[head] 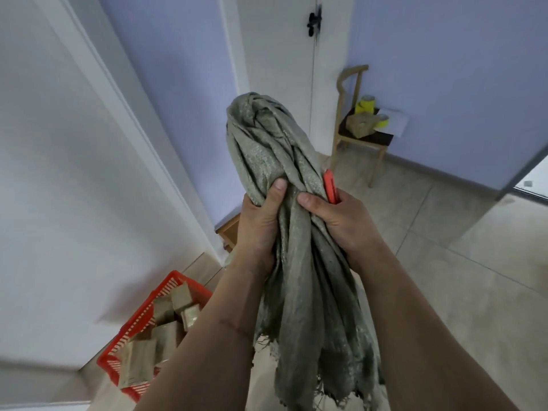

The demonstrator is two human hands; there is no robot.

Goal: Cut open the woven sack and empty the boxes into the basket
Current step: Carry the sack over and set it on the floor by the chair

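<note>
Your hands are side by side in front of you, both clamped on the sack [281,203], which is bunched into a thick twisted rope of grey-green weave. Your left hand [261,221] wraps it from the left, thumb pressed onto the cloth. Your right hand [341,221] grips it from the right, and between those fingers and the sack you also hold an orange knife [330,186], its end pointing up along the cloth. The sack rises above your hands into a rounded wad and hangs down between your forearms, ending in a frayed, ragged edge near the bottom of the view.

Down at your lower left, the red basket [166,283] sits on the floor [459,277] by the white wall, with brown boxes [181,298] heaped inside it, tilted at odd angles. Well apart, by the far wall, a wooden chair [350,108] carries yellow tape rolls [366,103] and another small box [360,124].
</note>
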